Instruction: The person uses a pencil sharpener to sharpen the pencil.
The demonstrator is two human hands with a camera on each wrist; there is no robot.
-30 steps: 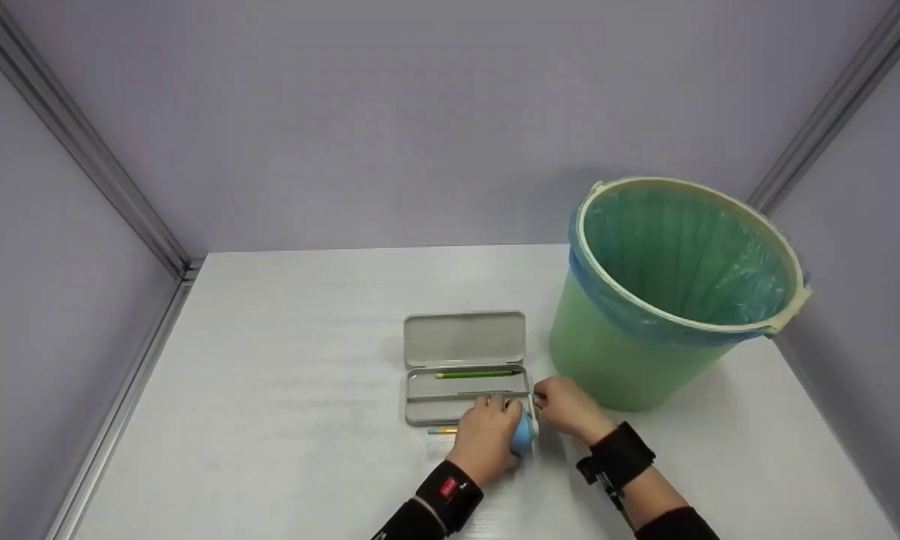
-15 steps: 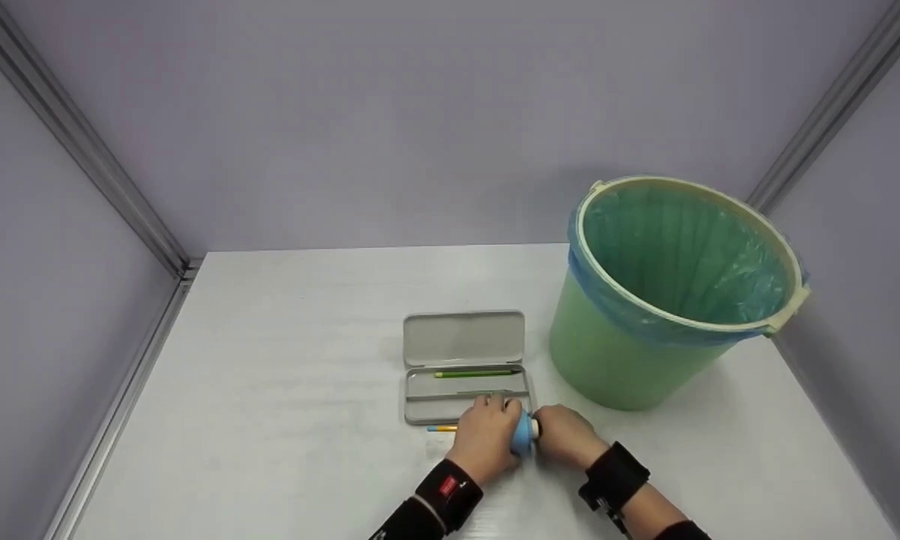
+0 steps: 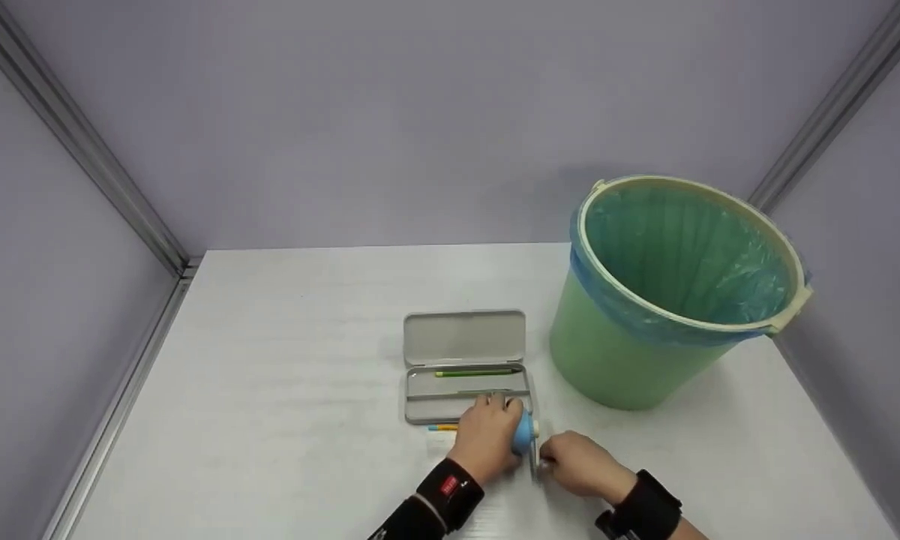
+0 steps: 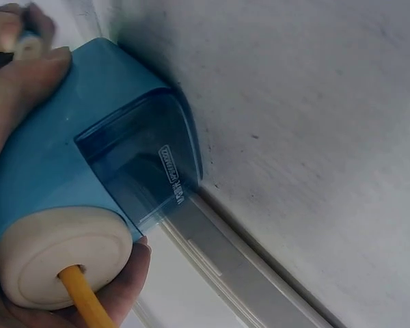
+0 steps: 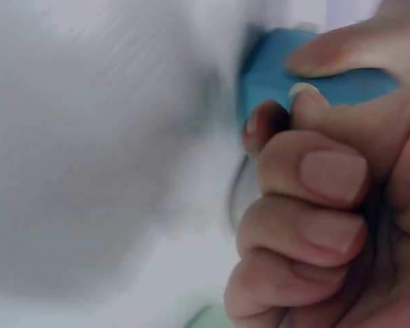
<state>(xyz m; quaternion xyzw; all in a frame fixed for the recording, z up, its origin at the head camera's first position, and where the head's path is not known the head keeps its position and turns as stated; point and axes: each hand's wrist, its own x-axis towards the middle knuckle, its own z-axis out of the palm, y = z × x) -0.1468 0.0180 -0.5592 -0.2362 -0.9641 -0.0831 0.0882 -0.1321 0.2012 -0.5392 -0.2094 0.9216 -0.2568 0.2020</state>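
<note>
Head view: my left grip clamps the sharpener by the case on the desk, my right grip its crank; left wrist: pencil inserted, so I'd brace firmly; right wrist: fingers curled, so I'd turn smoothly.

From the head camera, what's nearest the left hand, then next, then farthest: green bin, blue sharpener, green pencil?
1. Blue sharpener, held in the left hand.
2. Green pencil, in the open case just beyond.
3. Green bin, off to the right.
</note>
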